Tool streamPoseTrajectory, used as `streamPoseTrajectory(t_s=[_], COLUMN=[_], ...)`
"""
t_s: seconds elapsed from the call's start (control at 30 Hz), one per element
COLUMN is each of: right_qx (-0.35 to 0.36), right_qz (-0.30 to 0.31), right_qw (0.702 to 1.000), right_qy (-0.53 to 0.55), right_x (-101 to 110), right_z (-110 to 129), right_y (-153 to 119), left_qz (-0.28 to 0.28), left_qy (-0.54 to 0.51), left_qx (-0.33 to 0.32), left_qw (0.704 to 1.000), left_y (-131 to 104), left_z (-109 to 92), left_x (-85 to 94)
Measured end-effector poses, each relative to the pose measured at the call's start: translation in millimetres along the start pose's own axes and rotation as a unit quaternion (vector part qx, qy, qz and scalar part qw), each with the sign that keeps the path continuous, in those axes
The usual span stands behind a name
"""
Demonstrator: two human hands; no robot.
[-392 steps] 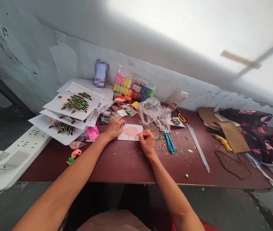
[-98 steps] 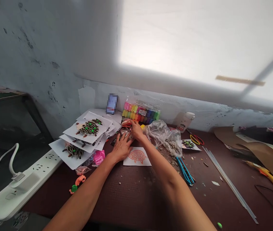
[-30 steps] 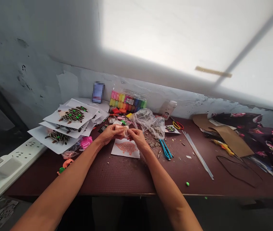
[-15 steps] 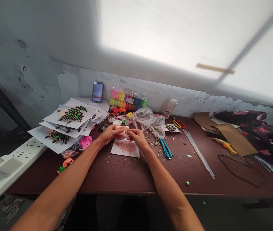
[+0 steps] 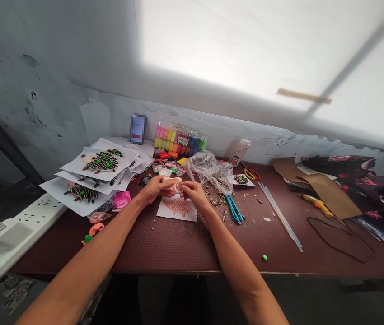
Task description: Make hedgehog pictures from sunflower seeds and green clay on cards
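Note:
Between my two hands is a small clear packet of pale peach modelling clay (image 5: 172,181). My left hand (image 5: 156,188) is closed on its left side, thumb on top. The fingers of my right hand (image 5: 192,192) pinch its right end. Just below them a white card with an orange hedgehog drawing (image 5: 177,208) lies flat on the table, its upper edge partly hidden by my hands. To the right are loose striped sunflower seeds (image 5: 216,200), a plastic bag of seeds (image 5: 221,176) and a blue utility knife (image 5: 234,209).
Stacked hedgehog pictures (image 5: 100,162) and a power strip (image 5: 25,230) occupy the left. Behind stand a pack of coloured clay (image 5: 180,141) and a white bottle (image 5: 239,152). Scissors (image 5: 252,174), clear glue sticks (image 5: 282,219) and a yellow glue gun (image 5: 319,206) lie rightward.
Both hands stay almost in the same place, still holding the packet. The whole view has shifted very slightly; nothing on the table has visibly been moved.

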State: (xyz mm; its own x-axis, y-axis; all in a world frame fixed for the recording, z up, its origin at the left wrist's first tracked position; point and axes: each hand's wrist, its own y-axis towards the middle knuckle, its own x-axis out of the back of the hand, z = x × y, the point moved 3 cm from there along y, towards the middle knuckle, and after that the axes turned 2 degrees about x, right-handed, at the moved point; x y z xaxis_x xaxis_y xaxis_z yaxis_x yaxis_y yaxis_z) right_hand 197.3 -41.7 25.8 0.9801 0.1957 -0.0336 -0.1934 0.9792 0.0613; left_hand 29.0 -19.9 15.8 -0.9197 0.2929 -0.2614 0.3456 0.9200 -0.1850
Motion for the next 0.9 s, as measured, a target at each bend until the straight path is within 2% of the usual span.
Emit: streamPoseTrajectory(t_s=[0.9], right_qx=[-0.018], right_qz=[0.0], right_qw=[0.999], right_qy=[-0.03], right_x=[2.4], right_z=[2.4], right_y=[-4.0], left_qz=[0.025], left_qy=[0.033], left_qx=[-0.011], left_qw=[0.999], left_y=[0.6], left_z=[2.0], left_x=[-1.8])
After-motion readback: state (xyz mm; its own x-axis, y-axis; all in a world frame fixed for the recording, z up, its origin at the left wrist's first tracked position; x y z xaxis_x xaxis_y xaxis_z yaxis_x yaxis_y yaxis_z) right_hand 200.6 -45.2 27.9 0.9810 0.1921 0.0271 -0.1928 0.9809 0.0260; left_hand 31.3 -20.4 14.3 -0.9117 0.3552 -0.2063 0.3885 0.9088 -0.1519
